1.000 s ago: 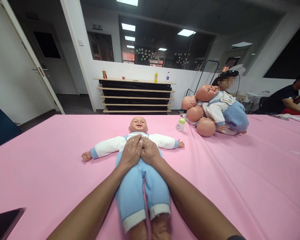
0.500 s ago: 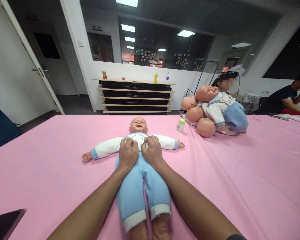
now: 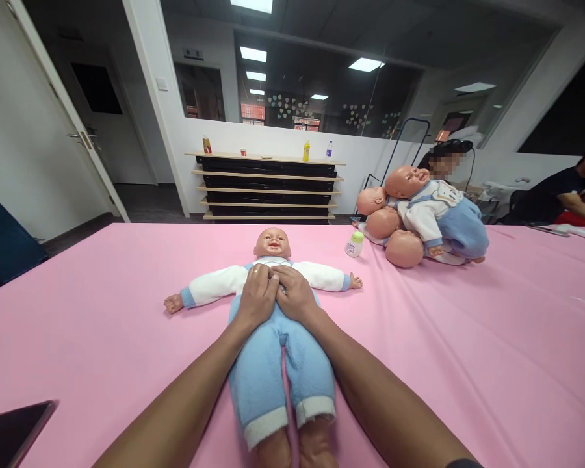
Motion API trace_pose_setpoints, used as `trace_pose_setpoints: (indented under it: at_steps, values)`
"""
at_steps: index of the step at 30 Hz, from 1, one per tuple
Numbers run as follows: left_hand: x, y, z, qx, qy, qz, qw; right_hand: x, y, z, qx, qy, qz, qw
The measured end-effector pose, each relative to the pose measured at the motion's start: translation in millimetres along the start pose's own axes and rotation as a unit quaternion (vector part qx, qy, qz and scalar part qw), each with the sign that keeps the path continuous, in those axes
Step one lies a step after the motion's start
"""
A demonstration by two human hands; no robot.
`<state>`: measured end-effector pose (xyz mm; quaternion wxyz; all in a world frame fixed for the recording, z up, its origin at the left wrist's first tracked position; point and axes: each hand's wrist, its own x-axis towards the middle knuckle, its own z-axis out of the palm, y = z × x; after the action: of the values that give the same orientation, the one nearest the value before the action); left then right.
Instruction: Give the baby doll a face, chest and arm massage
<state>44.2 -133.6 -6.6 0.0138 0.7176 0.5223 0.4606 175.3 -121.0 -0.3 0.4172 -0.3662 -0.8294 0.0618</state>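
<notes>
A baby doll in a white top and light blue trousers lies on its back, arms spread and feet towards me. On its chest rests my left hand, palm down, with a ring on one finger. My right hand lies beside it, also palm down. Both hands look open and flat, their inner edges touching at the middle of the chest. They cover most of the print on the doll's top. Neither hand grips anything that I can see.
A pink-covered table carries a phone at front left. A small bottle with a green cap stands near a pile of dolls at back right. Two people sit beyond. Bottles stand on a shelf stack by the wall.
My hands have come together over the middle of the doll's chest, closing the gap between them. Their fingers were more curled before. The view has shifted slightly.
</notes>
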Motion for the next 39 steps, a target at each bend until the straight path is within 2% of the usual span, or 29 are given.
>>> trace_pose_setpoints:
  at_steps: [5,10,17,20,25,35,39]
  values:
    - [2,-2,5.8,0.032,-0.002,0.013,0.999,-1,2,4,-0.038,0.018,0.052,0.998]
    - [2,-4,5.1,0.049,0.048,-0.065,0.996,-1,6,8,-0.064,0.076,0.099,0.99]
    - [0,0,4.2,0.071,0.062,-0.073,0.993,-4,8,7,-0.078,0.119,0.092,0.986]
    - [-1,3,1.6,0.055,0.056,-0.054,0.995,-4,6,4,-0.053,0.108,0.051,0.991]
    - [-3,8,-7.0,-0.001,0.009,-0.003,1.0,-3,2,-1,0.013,0.045,-0.023,0.999]
    - [3,5,2.5,0.019,-0.021,0.02,0.999,-1,13,8,-0.024,0.024,0.044,0.998]
    - [2,1,5.8,0.032,0.023,-0.028,0.999,-2,14,10,-0.049,0.073,0.079,0.993]
